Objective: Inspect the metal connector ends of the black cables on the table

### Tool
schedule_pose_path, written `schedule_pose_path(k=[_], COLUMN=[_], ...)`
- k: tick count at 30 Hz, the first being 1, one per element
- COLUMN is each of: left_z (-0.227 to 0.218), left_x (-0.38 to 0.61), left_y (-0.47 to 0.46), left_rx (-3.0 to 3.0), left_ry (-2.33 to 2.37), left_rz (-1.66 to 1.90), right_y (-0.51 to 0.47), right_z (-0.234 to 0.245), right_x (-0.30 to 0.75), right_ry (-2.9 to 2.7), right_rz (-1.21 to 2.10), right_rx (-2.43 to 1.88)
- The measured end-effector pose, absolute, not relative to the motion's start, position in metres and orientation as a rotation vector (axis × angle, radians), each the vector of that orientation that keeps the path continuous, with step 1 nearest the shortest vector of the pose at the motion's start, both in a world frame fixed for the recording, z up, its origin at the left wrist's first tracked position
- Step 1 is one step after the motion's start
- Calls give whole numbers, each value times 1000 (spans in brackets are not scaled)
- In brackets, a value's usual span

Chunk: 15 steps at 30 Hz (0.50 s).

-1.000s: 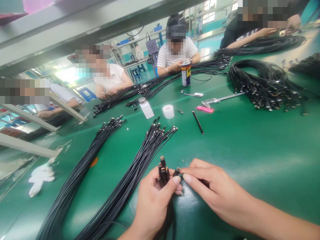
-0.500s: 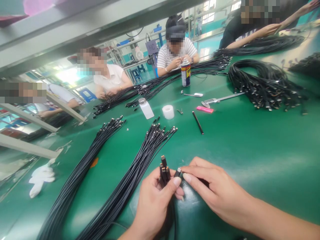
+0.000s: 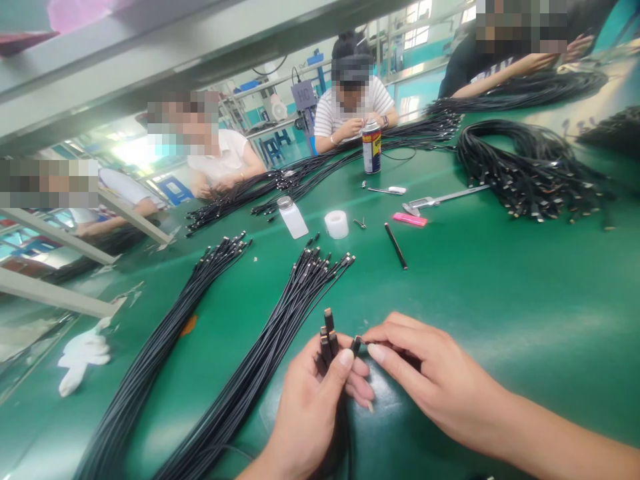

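Note:
My left hand (image 3: 310,407) is closed around a small bunch of black cables (image 3: 327,337), whose connector ends stick up above my thumb. My right hand (image 3: 425,380) pinches one black connector (image 3: 356,345) between thumb and forefinger, right beside the bunch. Both hands hover over the green table (image 3: 500,300) near its front edge. A long bundle of black cables (image 3: 280,327) lies just left of my hands, running away from me. A second bundle (image 3: 165,340) lies further left.
Mid-table stand a white bottle (image 3: 293,217), a tape roll (image 3: 337,224), a black pen (image 3: 396,245), a pink item (image 3: 410,219), a caliper (image 3: 440,197) and a spray can (image 3: 371,147). Coiled cables (image 3: 525,167) lie at right. A white glove (image 3: 83,357) lies left. Several people work opposite.
My left thumb has slid down a little off the single connector, which my right fingers now hold alone. Both hands otherwise stay in place.

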<state>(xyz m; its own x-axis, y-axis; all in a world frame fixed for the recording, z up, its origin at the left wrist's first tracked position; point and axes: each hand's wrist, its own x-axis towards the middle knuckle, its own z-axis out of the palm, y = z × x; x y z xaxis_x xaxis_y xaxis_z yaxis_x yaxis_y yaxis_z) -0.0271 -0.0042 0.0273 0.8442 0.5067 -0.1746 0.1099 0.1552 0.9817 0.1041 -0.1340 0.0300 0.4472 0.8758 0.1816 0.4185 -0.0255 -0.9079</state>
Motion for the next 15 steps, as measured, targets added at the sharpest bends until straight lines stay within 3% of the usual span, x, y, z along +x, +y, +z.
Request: schedule_pose_path(k=[15], left_z=[28], left_x=[-24], left_y=[-6], left_rx=[1353], left_ry=[528], left_rz=[295], right_y=[-133], right_z=[32], right_x=[104], right_ry=[-1206], right_rz=[592], right_rx=[-1608])
